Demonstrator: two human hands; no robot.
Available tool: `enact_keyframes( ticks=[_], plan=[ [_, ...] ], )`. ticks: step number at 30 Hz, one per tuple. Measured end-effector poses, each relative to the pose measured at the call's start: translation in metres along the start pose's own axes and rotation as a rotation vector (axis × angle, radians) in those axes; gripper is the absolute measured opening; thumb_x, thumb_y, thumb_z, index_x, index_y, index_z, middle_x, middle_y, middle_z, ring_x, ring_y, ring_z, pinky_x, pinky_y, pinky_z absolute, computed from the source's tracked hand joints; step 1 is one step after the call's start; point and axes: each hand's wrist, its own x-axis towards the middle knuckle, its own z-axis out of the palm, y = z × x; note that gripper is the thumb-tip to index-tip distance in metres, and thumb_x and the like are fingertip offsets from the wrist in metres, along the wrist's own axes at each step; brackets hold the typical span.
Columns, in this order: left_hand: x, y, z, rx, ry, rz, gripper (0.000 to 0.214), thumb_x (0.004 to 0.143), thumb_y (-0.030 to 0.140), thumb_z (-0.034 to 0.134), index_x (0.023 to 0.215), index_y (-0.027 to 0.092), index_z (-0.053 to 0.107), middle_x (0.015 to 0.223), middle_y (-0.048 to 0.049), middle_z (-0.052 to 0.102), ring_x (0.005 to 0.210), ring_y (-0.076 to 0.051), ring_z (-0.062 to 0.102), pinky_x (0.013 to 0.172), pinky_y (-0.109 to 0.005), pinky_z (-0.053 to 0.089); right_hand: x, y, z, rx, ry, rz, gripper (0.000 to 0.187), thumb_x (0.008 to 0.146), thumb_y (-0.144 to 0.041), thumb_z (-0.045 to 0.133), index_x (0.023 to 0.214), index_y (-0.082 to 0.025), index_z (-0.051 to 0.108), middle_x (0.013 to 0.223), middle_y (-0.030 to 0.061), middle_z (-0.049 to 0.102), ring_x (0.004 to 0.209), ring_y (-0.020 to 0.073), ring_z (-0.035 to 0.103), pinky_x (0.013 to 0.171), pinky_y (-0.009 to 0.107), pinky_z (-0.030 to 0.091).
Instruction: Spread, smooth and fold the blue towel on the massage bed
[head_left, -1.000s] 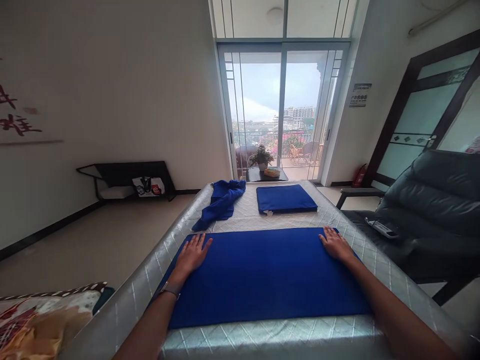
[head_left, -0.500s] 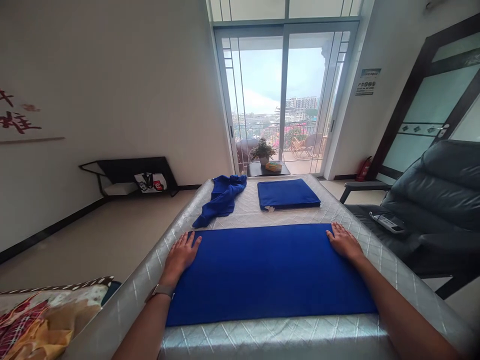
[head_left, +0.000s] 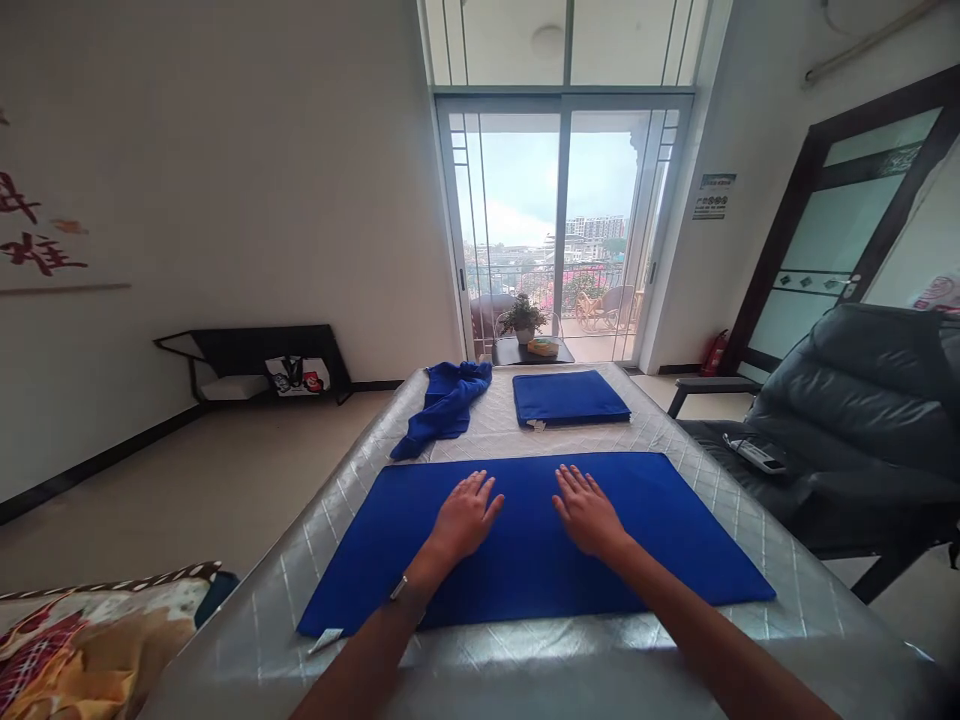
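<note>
A blue cloth (head_left: 525, 590) lies flat and smooth across the near part of the mattress (head_left: 465, 665), with a small white tag (head_left: 324, 638) at its near left corner. My left hand (head_left: 466, 512) rests on the cloth left of its middle, fingers stretched out. Right of the middle, my right hand (head_left: 589, 508) lies on it too, palm down with fingers extended. Neither holds anything. Beyond them are a neatly folded blue cloth stack (head_left: 571, 396) and, to its left, a crumpled blue cloth (head_left: 446, 408).
A dark armchair (head_left: 870, 410) with a power strip (head_left: 757, 455) on its seat stands close on the right. At the lower left are patterned fabrics (head_left: 97, 640). Past the mattress, a small table (head_left: 510, 352) carries a potted plant (head_left: 523, 318) before sliding glass doors (head_left: 566, 230).
Both hands have moved inward from the cloth's left and right edges to near its middle. The near left corner with its tag now shows. The view has tilted up slightly.
</note>
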Motion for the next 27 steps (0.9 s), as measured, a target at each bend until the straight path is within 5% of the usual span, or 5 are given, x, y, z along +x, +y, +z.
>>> enact_keyframes(
  ticks=[5,13,20,24,27],
  plan=[
    [-0.008,0.056,0.028,-0.100,-0.080,0.153,0.061,0.106,0.049,0.021,0.153,0.015,0.038,0.159,-0.0107,0.038,0.149,-0.023,0.031,0.122,-0.045,0.029,-0.003,-0.046,0.026,0.131,-0.135,-0.077,0.060,0.105,-0.039,0.017,0.157,-0.011,0.031,0.164,0.0084,0.022,0.153,0.0215,0.015,0.124,0.043,0.015],
    [-0.011,0.050,0.034,-0.122,-0.113,0.112,0.065,0.105,0.053,0.020,0.156,0.016,0.033,0.161,-0.0088,0.034,0.151,-0.022,0.026,0.124,-0.046,0.025,-0.004,-0.041,0.032,0.135,-0.143,-0.061,0.062,0.105,-0.040,0.016,0.158,-0.011,0.025,0.165,0.0082,0.019,0.154,0.0208,0.012,0.125,0.043,0.012],
    [-0.011,0.058,0.018,-0.133,-0.164,0.081,0.070,0.104,0.059,0.018,0.156,0.014,0.033,0.162,-0.0122,0.032,0.151,-0.023,0.026,0.124,-0.045,0.023,-0.004,-0.046,0.019,0.129,-0.187,-0.034,0.063,0.103,-0.039,0.019,0.158,-0.009,0.026,0.165,0.0102,0.020,0.153,0.0216,0.013,0.125,0.044,0.011],
    [-0.028,0.029,0.007,-0.108,-0.232,0.029,0.073,0.102,0.063,0.020,0.157,0.015,0.031,0.163,-0.0122,0.027,0.152,-0.025,0.023,0.124,-0.048,0.021,-0.016,-0.028,0.011,0.097,-0.205,0.022,0.065,0.103,-0.042,0.018,0.158,-0.008,0.025,0.165,0.0094,0.021,0.153,0.0215,0.015,0.125,0.044,0.013],
    [-0.065,-0.030,0.001,-0.010,-0.261,-0.093,0.071,0.103,0.060,0.022,0.157,0.015,0.028,0.164,-0.0121,0.024,0.152,-0.026,0.021,0.123,-0.049,0.021,-0.041,0.022,0.011,0.032,-0.190,0.083,0.065,0.102,-0.044,0.019,0.158,-0.011,0.027,0.165,0.0085,0.023,0.153,0.0213,0.017,0.124,0.045,0.014]
  ],
)
